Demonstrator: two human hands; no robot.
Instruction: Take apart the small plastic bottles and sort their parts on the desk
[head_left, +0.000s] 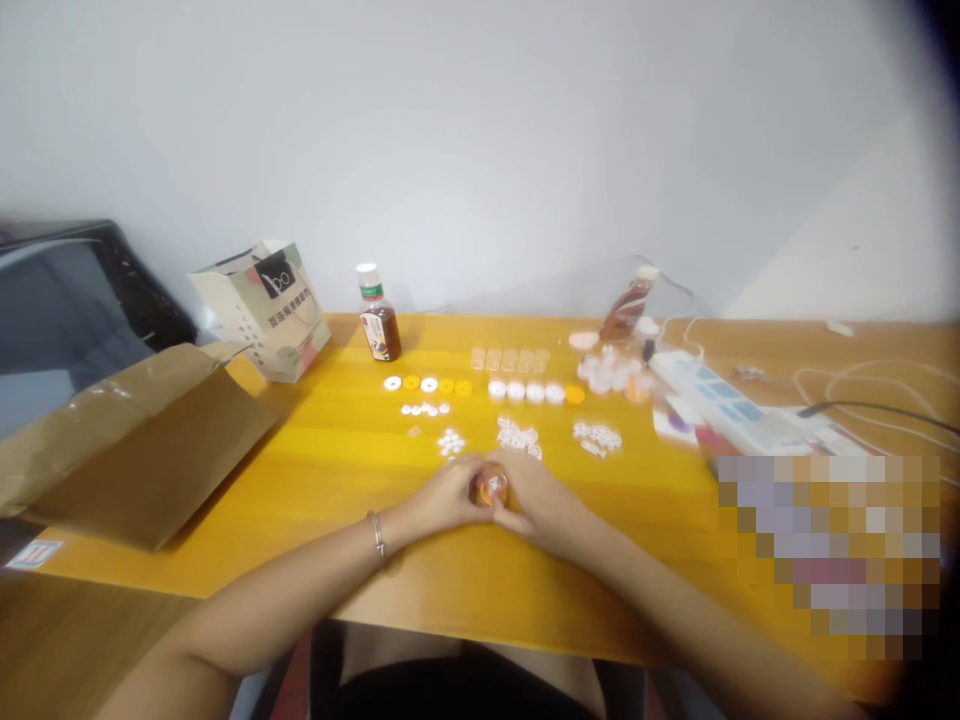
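Low over the near middle of the table, my left hand (452,493) and my right hand (538,500) meet around a small round part (493,487). It looks clear and orange with a white centre; blur hides its exact kind. Fingers of both hands are curled onto it. Just beyond them lie small white pieces in piles: a left pile (451,442), a middle pile (517,436) and a right pile (598,437). Farther back are a row of white and yellow discs (428,385), a second row of mostly white discs (526,392), and several clear square pieces (510,360).
A brown paper bag (142,450) and a printed gift bag (274,315) stand at left, near a sauce bottle (381,325). A tilted bottle (630,305), heaped clear parts (611,372), a power strip (724,395) and cables (862,375) occupy the right.
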